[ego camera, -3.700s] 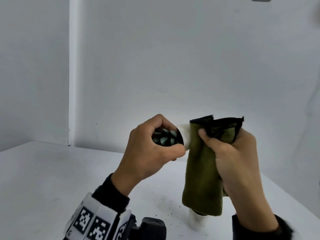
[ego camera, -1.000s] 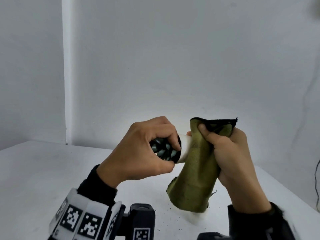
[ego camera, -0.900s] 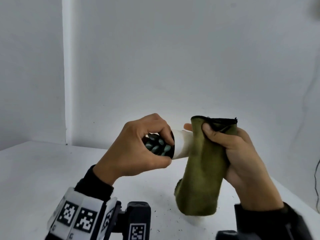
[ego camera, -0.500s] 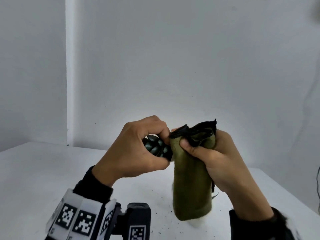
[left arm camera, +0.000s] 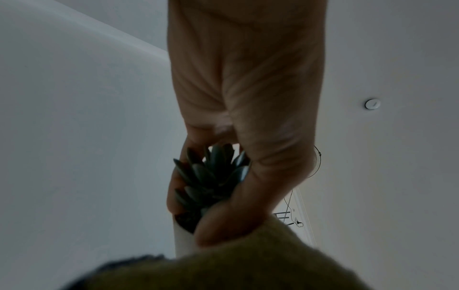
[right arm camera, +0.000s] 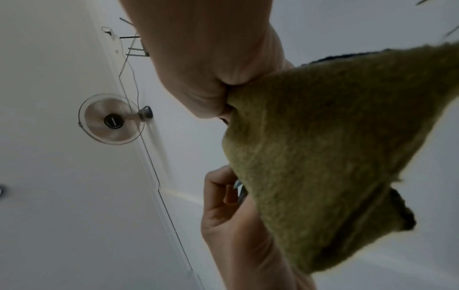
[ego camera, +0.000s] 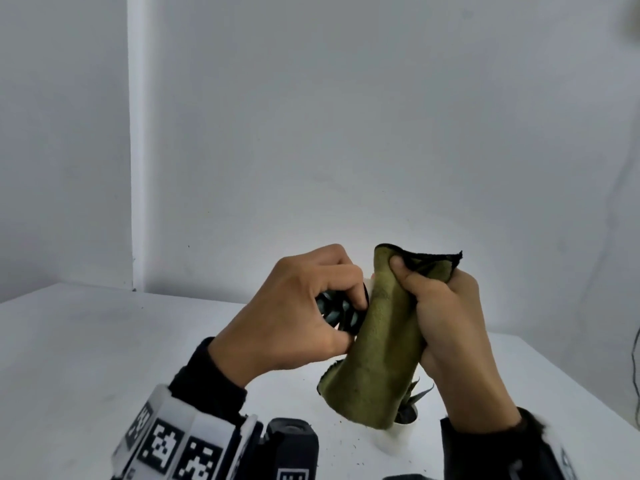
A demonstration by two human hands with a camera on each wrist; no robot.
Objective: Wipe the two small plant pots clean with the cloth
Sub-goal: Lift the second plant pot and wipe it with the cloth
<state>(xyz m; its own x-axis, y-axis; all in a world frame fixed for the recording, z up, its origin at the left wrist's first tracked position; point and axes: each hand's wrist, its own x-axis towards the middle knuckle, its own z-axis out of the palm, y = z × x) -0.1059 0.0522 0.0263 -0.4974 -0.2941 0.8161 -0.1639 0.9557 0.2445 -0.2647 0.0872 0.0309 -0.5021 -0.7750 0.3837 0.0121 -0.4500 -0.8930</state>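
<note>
Gripping pot (left arm camera: 183, 238) rim-end, L hand (ego camera: 294, 317); R hand (ego camera: 446, 317) clutching cloth (ego camera: 381, 358) round its base.

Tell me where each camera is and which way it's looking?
Head: on the head, looking forward and down at the table; shows the left hand holding a pot, the right hand gripping the green cloth, and both sleeves.
Left wrist: on the left wrist, looking along the left palm, up towards the ceiling; shows fingers round the succulent pot.
Right wrist: on the right wrist, looking upward; shows the right hand clutching the cloth, and a wall fan.
All three share the cloth.
</note>
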